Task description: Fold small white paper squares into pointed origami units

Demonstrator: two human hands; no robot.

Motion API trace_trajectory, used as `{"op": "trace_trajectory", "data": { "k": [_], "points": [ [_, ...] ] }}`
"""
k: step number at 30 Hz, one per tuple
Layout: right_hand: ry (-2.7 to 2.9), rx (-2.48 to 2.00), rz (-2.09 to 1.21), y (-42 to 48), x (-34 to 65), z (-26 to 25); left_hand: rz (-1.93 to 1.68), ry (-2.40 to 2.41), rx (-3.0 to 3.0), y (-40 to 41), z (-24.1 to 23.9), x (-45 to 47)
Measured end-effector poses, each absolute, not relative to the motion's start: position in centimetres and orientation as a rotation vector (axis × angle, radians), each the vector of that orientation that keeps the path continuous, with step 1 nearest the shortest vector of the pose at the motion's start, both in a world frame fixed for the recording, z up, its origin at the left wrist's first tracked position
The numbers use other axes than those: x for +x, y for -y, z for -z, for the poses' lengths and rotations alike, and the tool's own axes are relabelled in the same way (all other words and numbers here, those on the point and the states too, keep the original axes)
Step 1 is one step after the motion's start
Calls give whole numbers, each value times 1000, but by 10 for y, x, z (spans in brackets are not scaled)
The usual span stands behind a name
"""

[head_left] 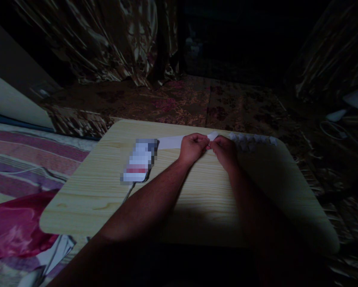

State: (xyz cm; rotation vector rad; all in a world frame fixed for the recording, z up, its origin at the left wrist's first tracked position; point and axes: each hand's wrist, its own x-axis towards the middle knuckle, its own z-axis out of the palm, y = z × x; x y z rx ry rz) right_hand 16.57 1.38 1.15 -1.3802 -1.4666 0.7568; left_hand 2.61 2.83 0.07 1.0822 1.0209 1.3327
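Centrally, white piece [212,135]: a small item, apparently paper, at the meeting fingertips near the far edge of the wood-grain table [91,191]; its outline is partly hidden by the hands.

Left hand [193,148]: thumb and forefinger drawn together with almost no gap, seemingly pinching the near left side of the white piece; the other fingers curl inward.

Right hand [226,151]: fingers bent, tips brought close together at the near right side of the same piece, beside the left fingertips.

White strip [170,142]: flat on the wood, reaching from beside the phone [138,161] to behind the left hand; whether it joins the white piece cannot be told.

White bits [256,138]: a cluster to the right of the right hand, toward the far right corner; the nearer ones lie in shadow.

Paper's handling: judged very light, thin and pliant, ready to take a crease, easily torn or crushed, and little inclined to slip between dry fingertips.

Paper's hold: best taken by opposite edges between thumb and forefinger, with slight pressure, leaving the middle unpressed.

Phone's side: screen blurred, a cable [128,192] at its near end.

Left margin: striped bedding [59,149] and a glossy pink sheet [20,223].
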Motion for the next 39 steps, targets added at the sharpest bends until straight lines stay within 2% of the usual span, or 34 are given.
{"op": "trace_trajectory", "data": {
  "k": [18, 39],
  "points": [
    [1509, -1339, -787, -20, 169, 2, -1309, -1055, 1105, -29, 0, 24],
    [1563, -1374, -646, -19, 167, 2, -1305, -1040, 1095, -29, 2, 25]
  ]
}}
